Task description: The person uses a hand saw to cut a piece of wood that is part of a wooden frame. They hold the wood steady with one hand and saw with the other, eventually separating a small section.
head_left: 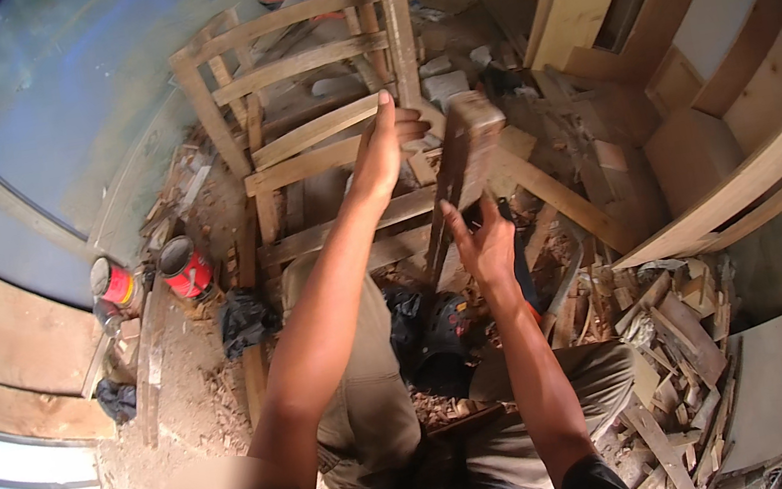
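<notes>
A wooden chair frame [297,56] with slatted rails stands in front of me. My left hand [382,150] is at its right side, thumb raised and fingers stretched to the right, with nothing seen in it. To the right a thick brown piece of wood [464,158] slants upward, its broad end slightly blurred. My right hand [485,243] grips this piece low on its right side, thumb against its face. Some of the right fingers are hard to make out, and a small dark thing shows beside them. The wood's lower end lies near my knees.
Two red cans [184,268] stand at the left, near a black plastic bag [248,322]. A black power tool [447,332] rests between my legs. Scrap wood [675,354] is heaped at the right, below pale wooden furniture frames [746,181]. A blue-grey panel [106,95] fills the upper left.
</notes>
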{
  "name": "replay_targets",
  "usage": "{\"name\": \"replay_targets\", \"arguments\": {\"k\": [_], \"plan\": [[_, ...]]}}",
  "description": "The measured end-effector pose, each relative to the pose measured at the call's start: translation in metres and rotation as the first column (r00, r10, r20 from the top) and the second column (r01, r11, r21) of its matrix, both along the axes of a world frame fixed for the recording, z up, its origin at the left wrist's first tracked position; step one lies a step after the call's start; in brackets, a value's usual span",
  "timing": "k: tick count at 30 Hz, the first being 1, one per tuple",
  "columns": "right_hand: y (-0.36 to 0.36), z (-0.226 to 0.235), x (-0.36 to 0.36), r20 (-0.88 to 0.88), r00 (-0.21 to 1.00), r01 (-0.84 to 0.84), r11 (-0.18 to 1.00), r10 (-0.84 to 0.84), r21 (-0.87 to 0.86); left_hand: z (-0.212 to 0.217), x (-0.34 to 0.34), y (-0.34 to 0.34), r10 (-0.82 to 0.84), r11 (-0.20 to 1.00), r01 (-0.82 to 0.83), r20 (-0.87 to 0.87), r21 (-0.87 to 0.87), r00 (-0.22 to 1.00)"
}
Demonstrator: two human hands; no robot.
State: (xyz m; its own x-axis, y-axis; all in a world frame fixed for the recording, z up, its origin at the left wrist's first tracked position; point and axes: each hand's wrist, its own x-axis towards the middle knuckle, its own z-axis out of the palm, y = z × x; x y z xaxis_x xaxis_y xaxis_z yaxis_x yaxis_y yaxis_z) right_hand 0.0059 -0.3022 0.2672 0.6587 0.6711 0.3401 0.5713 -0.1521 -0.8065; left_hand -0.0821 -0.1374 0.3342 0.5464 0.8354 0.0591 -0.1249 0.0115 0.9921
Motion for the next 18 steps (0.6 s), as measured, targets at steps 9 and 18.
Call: {"name": "replay_targets", "arguments": {"k": [9, 18], "plan": [[-0.022, 0.112, 0.054, -0.080, 0.958, 0.280, 0.959, -0.276, 0.040, -0.020, 0.001, -0.044, -0.335, 0.684, 0.575, -0.506, 0.450, 0.795], [-0.048, 0.135, 0.055, -0.062, 0.966, 0.251, 0.968, -0.250, 0.008, -0.016, 0.013, -0.064, -0.509, 0.708, 0.605, -0.332, 0.363, 0.794]]}}
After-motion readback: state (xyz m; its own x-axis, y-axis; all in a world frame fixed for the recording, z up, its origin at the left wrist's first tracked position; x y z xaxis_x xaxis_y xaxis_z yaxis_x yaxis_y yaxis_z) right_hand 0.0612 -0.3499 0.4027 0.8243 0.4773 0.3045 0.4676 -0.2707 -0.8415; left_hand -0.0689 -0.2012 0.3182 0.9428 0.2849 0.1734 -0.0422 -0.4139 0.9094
